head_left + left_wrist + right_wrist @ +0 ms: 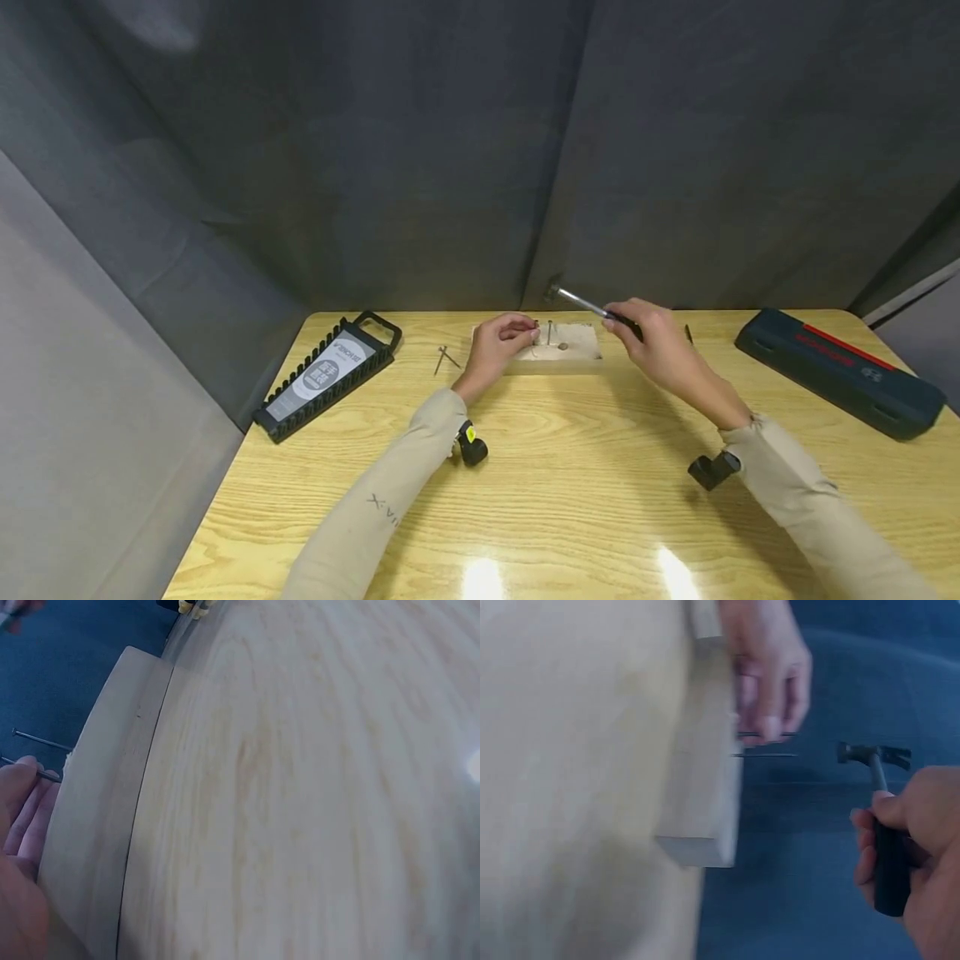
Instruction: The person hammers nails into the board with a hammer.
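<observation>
A pale wooden block (581,340) lies near the table's back edge. One nail (550,332) stands upright in it, and a small dark knot or spot (562,346) marks its top. Just left of that nail, my left hand (497,348) pinches a second nail (48,776) between thumb and fingers, its point at the block's top. My right hand (660,337) grips the black handle of a claw hammer (877,769). The hammer's head is raised above and behind the block, apart from both nails.
Several loose nails (444,358) lie left of the block. A black slotted tool rack (330,375) is at the left, and a dark case with a red stripe (840,371) at the right. A grey curtain (450,167) hangs behind the table (570,467).
</observation>
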Demonstrator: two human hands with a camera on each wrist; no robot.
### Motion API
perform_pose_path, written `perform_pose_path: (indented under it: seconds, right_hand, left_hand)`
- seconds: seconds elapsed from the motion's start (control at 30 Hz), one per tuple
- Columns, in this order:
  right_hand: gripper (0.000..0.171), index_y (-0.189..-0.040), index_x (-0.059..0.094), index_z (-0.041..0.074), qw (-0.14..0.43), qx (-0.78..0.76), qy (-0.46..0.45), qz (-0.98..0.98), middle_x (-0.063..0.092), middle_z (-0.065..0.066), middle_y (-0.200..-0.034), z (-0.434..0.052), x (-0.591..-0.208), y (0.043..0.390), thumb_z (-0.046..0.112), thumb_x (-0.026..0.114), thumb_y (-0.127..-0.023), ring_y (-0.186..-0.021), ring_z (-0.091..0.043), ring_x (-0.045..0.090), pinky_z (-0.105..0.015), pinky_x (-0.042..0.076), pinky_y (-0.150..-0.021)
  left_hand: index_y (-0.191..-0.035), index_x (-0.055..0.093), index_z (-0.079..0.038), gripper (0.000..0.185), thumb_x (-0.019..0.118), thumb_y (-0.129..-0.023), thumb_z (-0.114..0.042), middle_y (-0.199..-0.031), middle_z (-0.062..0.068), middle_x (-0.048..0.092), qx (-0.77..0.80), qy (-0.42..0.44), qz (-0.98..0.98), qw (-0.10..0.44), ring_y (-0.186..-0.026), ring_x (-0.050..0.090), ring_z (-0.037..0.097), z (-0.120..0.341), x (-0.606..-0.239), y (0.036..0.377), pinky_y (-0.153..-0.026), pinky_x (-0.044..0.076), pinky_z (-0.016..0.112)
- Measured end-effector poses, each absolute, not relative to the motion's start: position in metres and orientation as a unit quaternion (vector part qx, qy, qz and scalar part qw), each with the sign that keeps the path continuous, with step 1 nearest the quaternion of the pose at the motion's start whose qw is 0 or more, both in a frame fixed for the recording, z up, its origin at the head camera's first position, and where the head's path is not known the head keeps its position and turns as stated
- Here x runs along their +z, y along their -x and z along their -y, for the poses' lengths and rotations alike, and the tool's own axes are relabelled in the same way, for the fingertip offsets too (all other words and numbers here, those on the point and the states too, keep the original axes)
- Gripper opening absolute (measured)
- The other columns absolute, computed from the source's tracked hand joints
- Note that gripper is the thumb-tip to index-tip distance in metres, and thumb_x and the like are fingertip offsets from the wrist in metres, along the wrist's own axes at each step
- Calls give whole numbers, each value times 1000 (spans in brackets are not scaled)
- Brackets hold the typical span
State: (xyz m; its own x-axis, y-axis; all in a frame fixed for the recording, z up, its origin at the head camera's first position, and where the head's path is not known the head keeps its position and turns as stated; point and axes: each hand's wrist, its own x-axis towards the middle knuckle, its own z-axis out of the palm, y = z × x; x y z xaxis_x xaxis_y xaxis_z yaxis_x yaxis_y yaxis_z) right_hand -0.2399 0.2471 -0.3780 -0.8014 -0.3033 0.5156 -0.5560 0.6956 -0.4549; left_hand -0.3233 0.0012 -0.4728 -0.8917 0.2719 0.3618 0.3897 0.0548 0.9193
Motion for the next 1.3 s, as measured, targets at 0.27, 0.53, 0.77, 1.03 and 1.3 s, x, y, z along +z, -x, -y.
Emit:
perform_pose_path:
  seconds: [0.27, 0.53, 0.77, 1.03, 1.3]
  right_hand:
    - [21, -118, 72, -10, 269, 316, -233, 879, 64, -11, -82, -240, -400, 241, -2, 69, -99, -62, -10, 44, -19, 35, -53]
    - [19, -117, 72, -9, 229, 306, -217, 898, 60, -11, -81, -241, -394, 234, -1, 65, -102, -60, -13, 42, -24, 34, -50]
    - [19, -117, 74, -7, 235, 299, -212, 900, 64, -11, -82, -247, -407, 240, 1, 67, -101, -62, -14, 44, -24, 35, -53]
    - [24, -124, 72, -5, 197, 314, -209, 905, 64, -13, -83, -247, -414, 243, 5, 66, -103, -62, -15, 43, -25, 35, -53]
    - [24, -124, 72, -6, 180, 295, -216, 913, 67, -13, -90, -239, -400, 242, 6, 64, -105, -64, -14, 46, -25, 38, -55]
  left_hand:
    - [-110, 76, -1, 15, 77, -95, -6, -106, 15, 78, -641, 227, 731, 50, -91, 76, 15, -1, -476, 326, -82, 63, 25]
    - [-110, 76, 0, 15, 77, -96, -5, -107, 16, 78, -648, 230, 725, 48, -94, 77, 25, -4, -477, 324, -82, 64, 28]
    - [-111, 75, 1, 15, 75, -96, -2, -107, 18, 77, -661, 219, 716, 60, -95, 77, 31, -6, -478, 330, -84, 63, 27]
    - [-118, 73, 2, 22, 73, -96, 3, -115, 21, 75, -664, 220, 714, 19, -106, 75, 35, -1, -474, 330, -88, 62, 26]
    - [-118, 74, 0, 23, 77, -95, -2, -114, 17, 77, -653, 220, 724, 13, -102, 77, 25, 1, -472, 331, -84, 63, 25]
